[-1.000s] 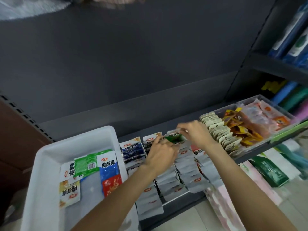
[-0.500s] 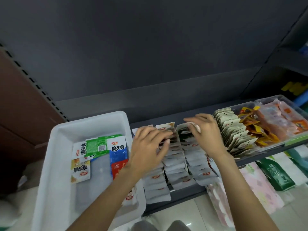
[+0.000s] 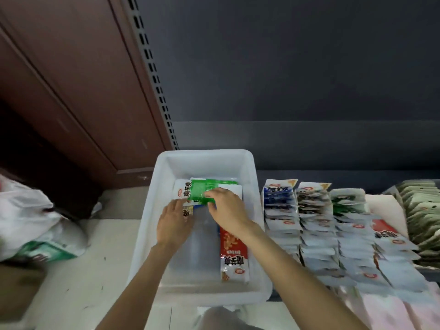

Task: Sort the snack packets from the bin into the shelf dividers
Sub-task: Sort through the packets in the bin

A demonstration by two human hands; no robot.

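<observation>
A white bin (image 3: pixel 147 234) sits at the left end of the shelf. Inside lie a green packet (image 3: pixel 202 189), a white packet (image 3: pixel 180 191) under it, a yellowish packet (image 3: pixel 187 212) and a red packet (image 3: pixel 232 253). My right hand (image 3: pixel 226 208) pinches the green packet's near edge with curled fingers. My left hand (image 3: pixel 173 222) rests with fairly straight fingers on the yellowish packet. To the right of the bin, shelf rows hold blue packets (image 3: pixel 277 196), dark packets (image 3: pixel 312 198), green packets (image 3: pixel 347 201) and red packets (image 3: pixel 385 232).
A clear tray of pale packets (image 3: pixel 423 210) stands at the far right. A white plastic bag (image 3: pixel 28 217) lies on the floor at the left. A perforated shelf upright (image 3: pixel 152 75) and a brown panel rise behind the bin.
Both hands have left the shelf rows and moved left into the bin. The view has swung left. My right hand has taken hold of the green packet.
</observation>
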